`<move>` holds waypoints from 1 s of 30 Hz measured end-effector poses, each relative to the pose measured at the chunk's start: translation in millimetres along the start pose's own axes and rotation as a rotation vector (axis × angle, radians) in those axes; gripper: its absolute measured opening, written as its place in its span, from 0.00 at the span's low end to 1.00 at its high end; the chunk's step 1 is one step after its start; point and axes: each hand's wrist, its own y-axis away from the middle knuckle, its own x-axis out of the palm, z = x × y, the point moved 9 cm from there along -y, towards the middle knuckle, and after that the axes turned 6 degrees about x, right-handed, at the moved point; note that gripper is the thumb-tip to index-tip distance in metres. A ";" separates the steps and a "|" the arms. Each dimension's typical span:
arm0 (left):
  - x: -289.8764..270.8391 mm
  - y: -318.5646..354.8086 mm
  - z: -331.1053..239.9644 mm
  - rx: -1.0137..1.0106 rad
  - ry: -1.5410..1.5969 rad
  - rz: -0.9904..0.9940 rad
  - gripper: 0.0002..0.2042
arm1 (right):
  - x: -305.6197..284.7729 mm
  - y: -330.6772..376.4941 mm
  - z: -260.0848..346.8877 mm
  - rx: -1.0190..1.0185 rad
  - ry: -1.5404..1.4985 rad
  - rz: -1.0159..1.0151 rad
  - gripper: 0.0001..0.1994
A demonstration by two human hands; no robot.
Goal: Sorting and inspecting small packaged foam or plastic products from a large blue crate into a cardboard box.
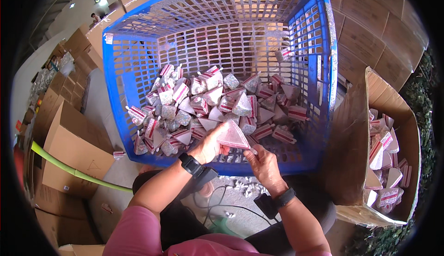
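Wedge (233,136), pale with red edge stripes, is held over the blue basket (113,78), near its six o'clock rim. The left hand (210,146) is clamped on it from nine o'clock; the right hand (264,164) pinches its small white tab (253,151) at four. Similar wedges (203,99) heap beyond, toward twelve. More fill an open box (344,156) at four o'clock.

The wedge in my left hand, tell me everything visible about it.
The wedge is triangular, with a pale pinkish face and a reddish striped edge; its material is unclear. It's tilted, above the near side of the blue basket. Your left hand holds it, and your right hand seems to pinch a small white piece at its right corner.
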 end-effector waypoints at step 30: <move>119.7 -38.0 -87.8 0.218 -0.210 0.277 0.24 | -70.2 -17.9 22.7 -0.039 0.736 -0.116 0.12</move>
